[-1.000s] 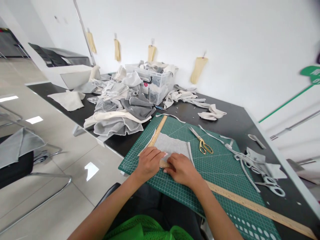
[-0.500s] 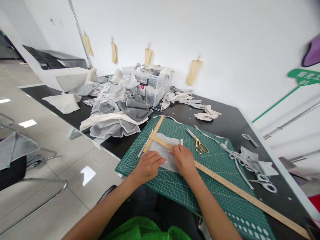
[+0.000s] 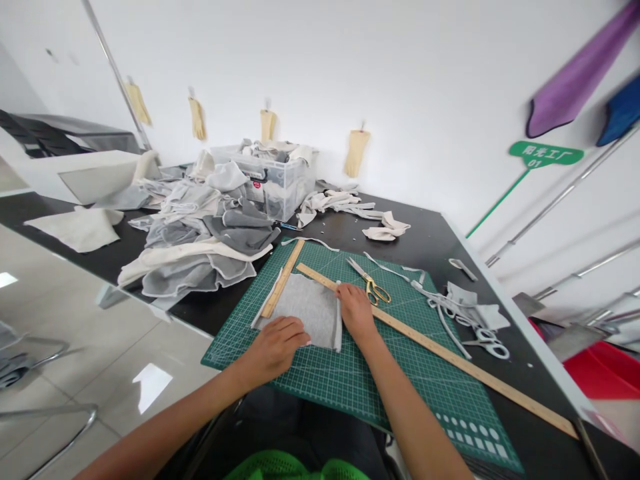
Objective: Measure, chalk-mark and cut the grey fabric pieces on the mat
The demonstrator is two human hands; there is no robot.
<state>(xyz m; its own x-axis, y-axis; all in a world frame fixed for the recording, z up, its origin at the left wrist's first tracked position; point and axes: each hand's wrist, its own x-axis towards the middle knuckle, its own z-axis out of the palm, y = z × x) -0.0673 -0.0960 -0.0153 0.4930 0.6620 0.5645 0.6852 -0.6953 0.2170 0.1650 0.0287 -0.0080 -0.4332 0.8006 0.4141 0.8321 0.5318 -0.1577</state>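
A piece of grey cloth (image 3: 313, 310) lies flat on the green cutting mat (image 3: 350, 387). My left hand (image 3: 281, 348) is closed at the cloth's near edge, its fingers curled together; whatever is between them is hidden. With closed fingers, my right hand (image 3: 356, 308) grips a long wooden ruler (image 3: 450, 357) near its far end, by the cloth's right edge. A shorter wooden ruler (image 3: 283, 280) lies along the cloth's left side, apart from the long one. Just beyond my right hand rest gold-handled scissors (image 3: 371, 283), slightly open.
A large heap of grey and white cloths (image 3: 200, 233) is at the left, before a clear plastic bin (image 3: 283, 187) full of fabric. White-handled scissors (image 3: 487, 343) and cloth scraps (image 3: 463, 300) lie at the right. Yellow gloves (image 3: 356, 152) hang on the wall.
The view has turned to the right. The long ruler, which lay across the short one, has slid off it to the right with my right hand. More of the cloth now shows.
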